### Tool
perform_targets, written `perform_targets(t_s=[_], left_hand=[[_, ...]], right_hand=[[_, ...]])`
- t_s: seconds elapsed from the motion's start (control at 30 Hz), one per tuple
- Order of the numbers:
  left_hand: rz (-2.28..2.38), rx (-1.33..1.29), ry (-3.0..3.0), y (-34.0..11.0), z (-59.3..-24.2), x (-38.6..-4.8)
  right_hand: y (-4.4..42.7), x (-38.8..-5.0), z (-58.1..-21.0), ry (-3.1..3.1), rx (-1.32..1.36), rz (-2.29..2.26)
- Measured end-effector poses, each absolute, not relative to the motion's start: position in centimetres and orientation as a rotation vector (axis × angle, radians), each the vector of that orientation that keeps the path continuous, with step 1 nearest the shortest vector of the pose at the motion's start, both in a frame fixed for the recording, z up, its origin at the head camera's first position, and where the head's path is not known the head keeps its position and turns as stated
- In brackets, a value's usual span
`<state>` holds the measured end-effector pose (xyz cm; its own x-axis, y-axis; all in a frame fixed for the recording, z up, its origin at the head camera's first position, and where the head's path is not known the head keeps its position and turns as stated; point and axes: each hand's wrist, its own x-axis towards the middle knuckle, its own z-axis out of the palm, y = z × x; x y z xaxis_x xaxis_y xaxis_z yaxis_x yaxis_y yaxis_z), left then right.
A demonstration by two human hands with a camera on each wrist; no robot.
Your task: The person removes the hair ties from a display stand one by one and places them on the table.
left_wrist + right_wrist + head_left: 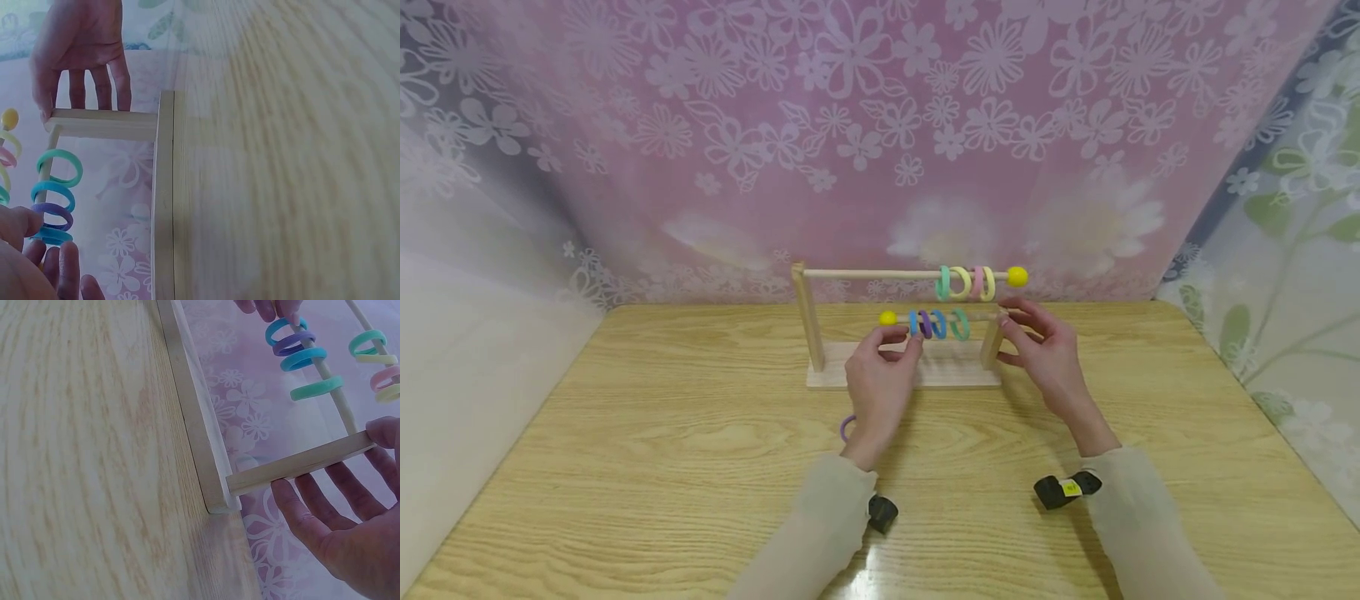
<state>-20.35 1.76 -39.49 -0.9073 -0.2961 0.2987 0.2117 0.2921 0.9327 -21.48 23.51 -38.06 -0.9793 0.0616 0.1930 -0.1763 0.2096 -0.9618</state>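
Note:
A wooden rack point(898, 377) stands on the table with two rods. On the lower rod hang a green ring point(959, 324), a blue ring point(938, 324), a purple ring point(294, 343) and an outermost blue ring point(52, 235) near the yellow end ball point(887, 318). My left hand point(880, 379) pinches that outermost blue ring between thumb and fingers. With thumb and fingers on its sides, my right hand point(1051, 358) holds the right upright post point(300, 464). The upper rod point(872, 274) carries green, yellow and pink rings near its own yellow ball point(1017, 277).
A loose purple ring point(846, 428) lies on the table point(700, 467), left of my left wrist and partly hidden by it. Behind the table's far edge hangs a pink flowered curtain point(737, 208). The left upright post point(808, 321) supports the upper rod.

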Motion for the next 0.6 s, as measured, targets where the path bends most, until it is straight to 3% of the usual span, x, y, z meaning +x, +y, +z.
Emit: perform_targets(t_s=[0.6], left_hand=[[-1.645, 0.092, -2.116, 2.12, -39.95, -20.35]], right_hand=[[23.47, -21.32, -38.45, -2.288, 0.117, 1.837]])
